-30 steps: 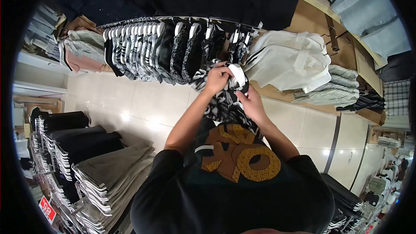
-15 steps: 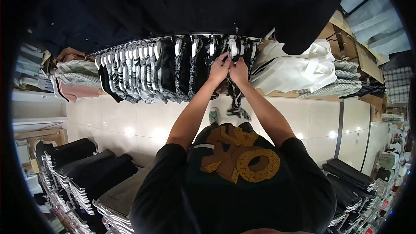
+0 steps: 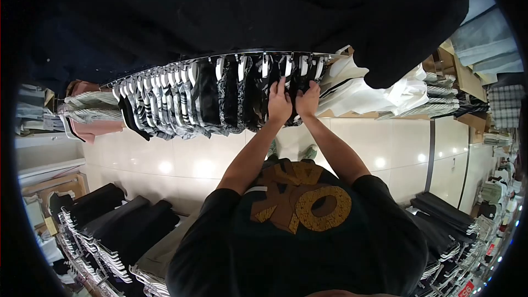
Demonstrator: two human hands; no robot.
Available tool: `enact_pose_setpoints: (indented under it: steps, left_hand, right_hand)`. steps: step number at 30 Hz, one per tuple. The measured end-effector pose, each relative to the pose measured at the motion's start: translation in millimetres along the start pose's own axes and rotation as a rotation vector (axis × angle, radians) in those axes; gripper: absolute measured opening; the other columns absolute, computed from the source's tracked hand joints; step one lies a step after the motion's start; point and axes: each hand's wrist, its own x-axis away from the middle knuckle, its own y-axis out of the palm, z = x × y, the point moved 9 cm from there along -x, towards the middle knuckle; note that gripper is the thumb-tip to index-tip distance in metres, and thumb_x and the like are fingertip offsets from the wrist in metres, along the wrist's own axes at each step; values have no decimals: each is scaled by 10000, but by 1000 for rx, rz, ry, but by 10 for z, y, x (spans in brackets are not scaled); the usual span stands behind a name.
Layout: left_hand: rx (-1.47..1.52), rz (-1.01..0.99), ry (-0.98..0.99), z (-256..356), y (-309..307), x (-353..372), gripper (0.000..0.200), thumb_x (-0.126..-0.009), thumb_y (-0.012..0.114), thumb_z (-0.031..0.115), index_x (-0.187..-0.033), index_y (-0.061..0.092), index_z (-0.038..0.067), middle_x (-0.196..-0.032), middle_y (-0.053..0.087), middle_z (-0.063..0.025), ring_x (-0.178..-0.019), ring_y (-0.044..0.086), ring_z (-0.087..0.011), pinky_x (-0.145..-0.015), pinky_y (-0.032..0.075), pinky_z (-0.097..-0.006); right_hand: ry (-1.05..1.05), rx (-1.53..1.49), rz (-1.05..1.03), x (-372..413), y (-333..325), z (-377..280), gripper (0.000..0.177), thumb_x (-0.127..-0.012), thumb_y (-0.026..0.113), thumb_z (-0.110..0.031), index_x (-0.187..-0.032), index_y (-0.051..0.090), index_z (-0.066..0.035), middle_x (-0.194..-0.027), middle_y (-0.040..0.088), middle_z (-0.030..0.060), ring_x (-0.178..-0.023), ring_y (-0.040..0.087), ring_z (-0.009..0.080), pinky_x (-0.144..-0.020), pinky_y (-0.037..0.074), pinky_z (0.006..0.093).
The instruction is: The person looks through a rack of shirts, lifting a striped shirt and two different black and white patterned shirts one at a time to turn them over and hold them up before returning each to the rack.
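My left hand (image 3: 280, 104) reaches up to the dark patterned shirts on the rail, its fingers stretched out against the cloth just below a white hanger (image 3: 288, 66). Beside it, my right hand (image 3: 308, 102) touches a black patterned shirt (image 3: 300, 80), with thumb and fingers apart. The fingertips of both hands partly sink among the dark folds. Another white hanger (image 3: 303, 66) shows above my right hand. All these shirts hang side by side from a metal rail (image 3: 250, 53).
Black-and-white shirts (image 3: 170, 99) hang closely to the left. White garments (image 3: 379, 91) are at the right, before folded striped shirts (image 3: 441, 99). Dark clothing (image 3: 247, 5) hangs above the rail. Racks of black trousers (image 3: 121, 214) stand behind me on the tiled floor (image 3: 203, 157).
The loose patterned cloth that hung below my hands now lies in line with the other shirts. My hands have moved slightly apart and lower, off the hanger. The view has shifted a little.
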Motion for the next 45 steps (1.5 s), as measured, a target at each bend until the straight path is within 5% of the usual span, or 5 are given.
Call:
enact_pose_setpoints:
  steps: [6, 17, 27, 32, 45]
  left_hand:
    - [-419, -381, -102, -181, 411, 99, 832, -957, 596, 216, -1672, 172, 175, -1630, 272, -329, -1383, 478, -504, -1139, 449, -500]
    - [-343, -251, 18, -215, 95, 25, 806, -973, 616, 241, -1636, 194, 61, -1476, 476, -277, -1313, 536, -458, -1103, 456, -488]
    - [-188, -352, 784, 2806, -658, 1048, 532, -989, 692, 389, -1341, 594, 3, -1117, 703, -227, -980, 708, -400, -819, 561, -464]
    - [-296, -428, 525, 3226, -787, 1193, 427, -1005, 680, 391, -1092, 640, -25, -704, 650, -251, -773, 669, -467, -654, 517, -497]
    - [-252, -167, 367, 3606, -1000, 2303, 410, -949, 766, 355, -984, 655, -38, -597, 574, -211, -584, 626, -433, -548, 474, -457]
  right_hand:
    - [186, -81, -443, -543, 827, 518, 574, -864, 802, -286, -1259, 592, 74, -1100, 733, 248, -1027, 723, 391, -880, 559, 440]
    - [6, -215, -204, 290, -834, 288, 362, -959, 724, -260, -1150, 672, 43, -946, 750, 220, -892, 732, 350, -808, 545, 412]
    - [14, -353, -718, 273, -3403, -899, 289, -946, 759, -120, -1146, 699, 79, -907, 750, 65, -828, 617, 68, -755, 538, 268]
    - [-774, 50, 168, 574, -4225, -1599, 464, -834, 851, -178, -1247, 674, -61, -1107, 683, 132, -1018, 641, 337, -903, 515, 413]
    - [-1272, -197, 23, 1227, -4616, -1058, 416, -800, 825, -110, -1200, 715, -79, -986, 678, 61, -862, 640, 236, -780, 493, 370]
